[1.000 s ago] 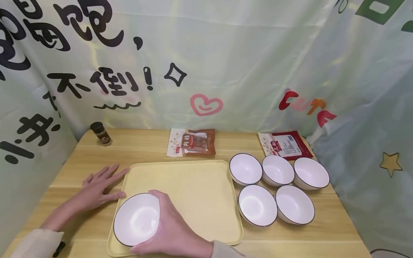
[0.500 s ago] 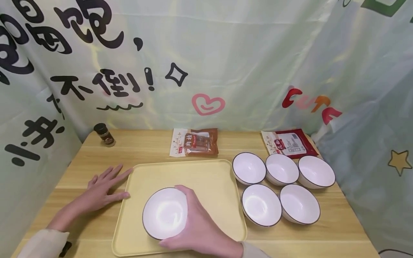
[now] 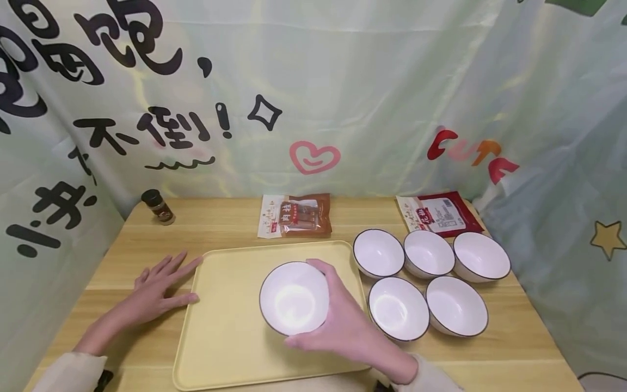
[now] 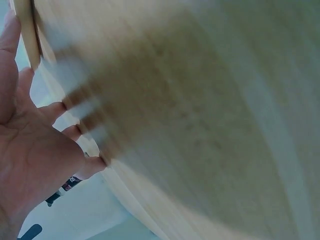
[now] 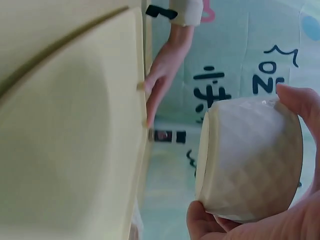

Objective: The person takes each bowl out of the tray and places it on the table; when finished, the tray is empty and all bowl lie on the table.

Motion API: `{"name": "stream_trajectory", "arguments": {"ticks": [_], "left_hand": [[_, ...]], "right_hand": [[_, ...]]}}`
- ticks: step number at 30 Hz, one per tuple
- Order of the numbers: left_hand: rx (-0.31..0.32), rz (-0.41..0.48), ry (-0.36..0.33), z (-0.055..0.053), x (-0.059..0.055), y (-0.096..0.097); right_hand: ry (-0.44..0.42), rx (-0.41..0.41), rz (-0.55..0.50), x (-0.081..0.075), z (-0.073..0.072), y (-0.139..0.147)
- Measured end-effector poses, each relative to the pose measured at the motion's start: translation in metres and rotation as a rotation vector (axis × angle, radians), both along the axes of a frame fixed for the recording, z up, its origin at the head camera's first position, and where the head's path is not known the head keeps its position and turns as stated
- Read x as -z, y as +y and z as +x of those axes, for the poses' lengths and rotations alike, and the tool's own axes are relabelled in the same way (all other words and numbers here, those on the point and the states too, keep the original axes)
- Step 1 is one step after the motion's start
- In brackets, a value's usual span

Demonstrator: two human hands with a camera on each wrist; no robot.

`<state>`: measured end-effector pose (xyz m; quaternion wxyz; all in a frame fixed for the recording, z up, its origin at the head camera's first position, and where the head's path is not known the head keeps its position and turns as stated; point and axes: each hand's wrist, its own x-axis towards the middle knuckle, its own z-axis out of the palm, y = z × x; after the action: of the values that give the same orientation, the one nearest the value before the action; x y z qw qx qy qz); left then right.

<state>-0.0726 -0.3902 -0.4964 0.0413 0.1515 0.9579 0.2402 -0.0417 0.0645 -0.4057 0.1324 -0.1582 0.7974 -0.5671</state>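
My right hand [image 3: 343, 324] grips a white bowl [image 3: 294, 298] with a dark rim by its right side, above the yellow tray [image 3: 220, 348]. In the right wrist view the held bowl [image 5: 250, 155] shows a diamond-textured outside and hangs apart from the tray surface. My left hand [image 3: 159, 291] rests on the wooden table with spread, straight fingers, its fingertips touching the tray's left edge. The left wrist view shows the palm of that left hand [image 4: 35, 145], holding nothing.
Several matching bowls [image 3: 398, 308] stand in two rows right of the tray. Behind lie a brown-and-white packet [image 3: 295, 216] and a red-and-white packet [image 3: 439, 214]. A small dark-capped jar [image 3: 158, 207] stands at the back left. A printed cloth [image 3: 372, 98] hangs behind the table.
My right hand has carried the bowl rightward and away from me, from the tray's near-left corner to over its right half. The left hand has stayed at the tray's left edge.
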Motion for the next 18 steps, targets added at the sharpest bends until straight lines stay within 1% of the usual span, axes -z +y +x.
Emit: {"name": "stream_trajectory", "arguments": {"ticks": [4,8,11,18], "left_hand": [[0.005,0.006,0.004,0.001,0.000,0.000],[0.006,0.019,0.014,0.003,0.001,-0.002],[0.009,0.028,0.023,0.004,0.004,-0.002],[0.013,0.043,0.041,0.001,0.007,-0.001]], "right_hand": [[-0.016,0.060,0.029,-0.002,-0.004,0.019],[-0.005,0.108,0.078,-0.004,-0.006,0.038],[0.037,0.131,0.108,-0.007,-0.008,0.054],[0.087,0.214,0.166,-0.013,-0.013,0.095]]}}
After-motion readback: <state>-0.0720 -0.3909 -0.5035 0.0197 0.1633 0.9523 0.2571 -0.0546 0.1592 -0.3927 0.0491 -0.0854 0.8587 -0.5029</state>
